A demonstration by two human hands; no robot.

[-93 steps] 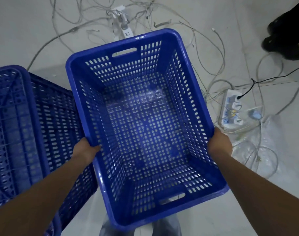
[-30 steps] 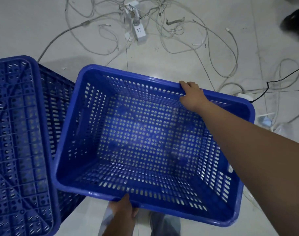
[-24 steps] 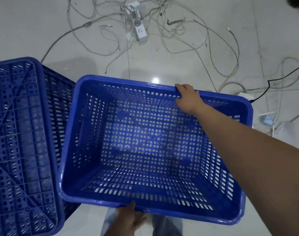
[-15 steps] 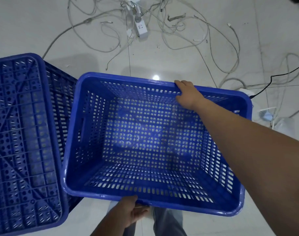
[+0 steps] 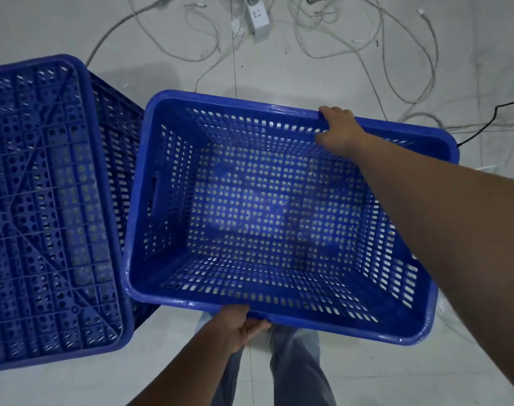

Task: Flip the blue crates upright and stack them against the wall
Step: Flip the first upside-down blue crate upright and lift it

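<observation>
An upright blue perforated crate (image 5: 173, 112) fills the middle of the head view, its open top facing me, held above the floor. My right hand (image 5: 338, 131) grips its far long rim. My left hand (image 5: 239, 325) holds the near long rim from below. A second blue crate (image 5: 49, 206) lies upside down at the left, its ribbed bottom up, right beside the held crate.
White floor tiles lie below. A tangle of grey cables (image 5: 367, 39) and a white power strip (image 5: 258, 20) lie on the floor beyond the crates. A black cable (image 5: 490, 118) runs at the right. My trouser legs (image 5: 297, 373) show under the crate.
The crate has turned from lengthwise to crosswise; my hands went from its two sides to its far and near rims. In the last second my left hand closed again on the near rim.
</observation>
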